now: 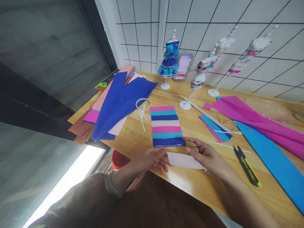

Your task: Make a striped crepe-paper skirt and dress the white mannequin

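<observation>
Level between my hands, near the table's front edge, is a pale pink paper strip [184, 160]. The fingers of my left hand [154, 161] close on its left end. My right hand [201, 154] grips the other end, thumb on top and index finger stretched toward the striped sheet. That striped sheet [166, 127], with pink, turquoise, dark blue and pale bands, lies flat just beyond the strip. Its nearest band is dark blue and looks shiny along the edge. A roll of tape [142, 104] lies behind and left of it, above some thin white strips [142, 120].
Thread snips [247, 166] lie open-bladed on the right, near blue paper [268, 161] and magenta paper [258, 122]. Cut coloured strips [215, 128] lie closer in. Dark blue paper [121, 101] covers a pile at left. Small dress forms [168, 60] stand along the back wall.
</observation>
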`<state>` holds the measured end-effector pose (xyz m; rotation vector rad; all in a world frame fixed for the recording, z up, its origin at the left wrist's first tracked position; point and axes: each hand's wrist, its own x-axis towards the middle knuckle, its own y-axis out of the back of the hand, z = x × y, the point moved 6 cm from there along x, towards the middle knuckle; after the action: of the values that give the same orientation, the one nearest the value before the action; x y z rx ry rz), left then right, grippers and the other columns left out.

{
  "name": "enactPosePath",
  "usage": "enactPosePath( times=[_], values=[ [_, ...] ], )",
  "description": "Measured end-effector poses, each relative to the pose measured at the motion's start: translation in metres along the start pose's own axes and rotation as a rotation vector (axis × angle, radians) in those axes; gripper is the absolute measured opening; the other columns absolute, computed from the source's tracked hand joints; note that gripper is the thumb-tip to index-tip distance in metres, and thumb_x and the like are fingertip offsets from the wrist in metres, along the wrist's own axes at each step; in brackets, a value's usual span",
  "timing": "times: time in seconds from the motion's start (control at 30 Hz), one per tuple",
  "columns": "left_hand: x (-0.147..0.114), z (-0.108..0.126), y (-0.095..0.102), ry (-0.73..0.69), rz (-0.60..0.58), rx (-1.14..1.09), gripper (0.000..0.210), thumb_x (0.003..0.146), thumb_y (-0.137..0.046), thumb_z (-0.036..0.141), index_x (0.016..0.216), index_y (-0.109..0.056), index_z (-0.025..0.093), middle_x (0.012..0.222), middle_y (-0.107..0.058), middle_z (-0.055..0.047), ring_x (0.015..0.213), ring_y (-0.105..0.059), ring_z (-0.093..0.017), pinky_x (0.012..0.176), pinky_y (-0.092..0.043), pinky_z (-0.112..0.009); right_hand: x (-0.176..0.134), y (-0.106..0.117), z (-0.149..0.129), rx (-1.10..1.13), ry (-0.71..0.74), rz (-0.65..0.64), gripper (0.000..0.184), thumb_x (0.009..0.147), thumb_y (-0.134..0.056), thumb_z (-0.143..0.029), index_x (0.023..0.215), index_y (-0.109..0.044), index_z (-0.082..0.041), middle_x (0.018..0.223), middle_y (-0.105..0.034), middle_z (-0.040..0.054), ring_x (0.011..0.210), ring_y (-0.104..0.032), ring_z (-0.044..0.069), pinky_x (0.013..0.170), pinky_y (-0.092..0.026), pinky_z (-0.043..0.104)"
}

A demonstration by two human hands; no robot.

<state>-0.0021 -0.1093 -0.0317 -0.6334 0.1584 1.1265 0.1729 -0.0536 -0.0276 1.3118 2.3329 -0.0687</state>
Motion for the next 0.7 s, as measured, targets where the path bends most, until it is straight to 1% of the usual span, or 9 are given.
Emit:
enactPosePath(
  times=[0.03, 0.07, 0.17, 0.23, 0.3, 0.37, 0.47, 0.57, 0.7],
  values=[
    [0.000, -0.006, -0.005, 0.043, -0.044, -0.072, 0.057, 0.079, -0.044, 0.063, 0.092, -0.063, 0.011, 0.086, -0.068, -0.012, 0.062, -0.061, -0.013, 0.053, -0.045, -0.023, -0.001, -0.001, -0.002, -0.045, 0.024, 0.031, 0.064, 0.080, -0.055, -0.051, 0.132, -0.040, -0.017, 0.052, -0.045, -0.0060, 0.040, -0.036, 0.007, 0.035, -0.027, 0.020],
    [0.001, -0.011, -0.007, 0.069, -0.062, -0.102, 0.056, 0.079, -0.046, 0.062, 0.092, -0.063, 0.010, 0.085, -0.068, -0.013, 0.060, -0.062, -0.013, 0.051, -0.045, -0.022, -0.003, -0.001, -0.004, -0.091, 0.051, 0.071, 0.062, 0.081, -0.054, -0.051, 0.130, -0.041, -0.017, 0.054, -0.045, -0.0053, 0.042, -0.036, 0.008, 0.037, -0.028, 0.020],
    [0.003, -0.018, -0.002, 0.080, 0.000, -0.034, 0.039, 0.074, -0.063, 0.049, 0.080, -0.063, 0.010, 0.072, -0.068, -0.009, 0.053, -0.059, -0.010, 0.047, -0.043, -0.019, -0.008, -0.001, -0.008, -0.211, 0.115, 0.153, 0.053, 0.083, -0.053, -0.049, 0.126, -0.046, -0.018, 0.056, -0.047, -0.0037, 0.047, -0.036, 0.009, 0.041, -0.027, 0.021],
    [0.004, -0.019, 0.003, 0.071, 0.053, 0.028, 0.033, 0.068, -0.070, 0.042, 0.072, -0.060, 0.011, 0.065, -0.066, -0.005, 0.049, -0.058, -0.009, 0.044, -0.041, -0.018, -0.010, -0.001, -0.008, -0.218, 0.117, 0.146, 0.051, 0.084, -0.052, -0.049, 0.125, -0.047, -0.019, 0.059, -0.050, -0.0024, 0.049, -0.038, 0.010, 0.042, -0.028, 0.022],
    [0.003, -0.017, 0.007, 0.059, 0.107, 0.057, 0.032, 0.067, -0.071, 0.041, 0.069, -0.057, 0.012, 0.062, -0.065, -0.003, 0.047, -0.057, -0.008, 0.042, -0.041, -0.017, -0.012, 0.001, -0.003, -0.154, 0.082, 0.115, 0.051, 0.083, -0.052, -0.050, 0.125, -0.047, -0.020, 0.065, -0.055, -0.0004, 0.051, -0.041, 0.010, 0.042, -0.030, 0.022],
    [0.000, -0.016, 0.013, 0.049, 0.170, 0.084, 0.033, 0.067, -0.069, 0.042, 0.068, -0.056, 0.012, 0.058, -0.064, -0.002, 0.044, -0.054, -0.007, 0.041, -0.040, -0.017, -0.014, 0.005, 0.003, -0.033, 0.048, 0.089, 0.053, 0.082, -0.054, -0.050, 0.124, -0.048, -0.019, 0.068, -0.057, 0.0004, 0.052, -0.046, 0.011, 0.044, -0.036, 0.023],
    [-0.006, -0.015, 0.021, 0.056, 0.237, 0.132, 0.033, 0.070, -0.066, 0.043, 0.070, -0.057, 0.011, 0.051, -0.060, 0.000, 0.041, -0.052, -0.006, 0.040, -0.040, -0.016, -0.017, 0.009, 0.012, 0.133, 0.037, 0.085, 0.056, 0.077, -0.063, -0.046, 0.123, -0.048, -0.018, 0.069, -0.058, 0.0001, 0.056, -0.053, 0.012, 0.052, -0.044, 0.026],
    [-0.009, -0.018, 0.025, 0.061, 0.250, 0.164, 0.032, 0.072, -0.064, 0.043, 0.071, -0.057, 0.011, 0.051, -0.060, 0.000, 0.041, -0.052, -0.007, 0.040, -0.040, -0.016, -0.019, 0.012, 0.023, 0.194, 0.029, 0.145, 0.056, 0.071, -0.070, -0.042, 0.118, -0.051, -0.018, 0.071, -0.061, 0.0006, 0.059, -0.056, 0.013, 0.056, -0.046, 0.027],
    [-0.008, -0.023, 0.027, 0.071, 0.271, 0.188, 0.034, 0.071, -0.064, 0.044, 0.078, -0.056, 0.013, 0.052, -0.058, 0.002, 0.043, -0.055, -0.008, 0.038, -0.040, -0.017, -0.019, 0.010, 0.034, 0.189, -0.008, 0.247, 0.057, 0.065, -0.073, -0.047, 0.111, -0.057, -0.017, 0.071, -0.063, 0.0010, 0.060, -0.058, 0.014, 0.056, -0.047, 0.028]
  ],
)
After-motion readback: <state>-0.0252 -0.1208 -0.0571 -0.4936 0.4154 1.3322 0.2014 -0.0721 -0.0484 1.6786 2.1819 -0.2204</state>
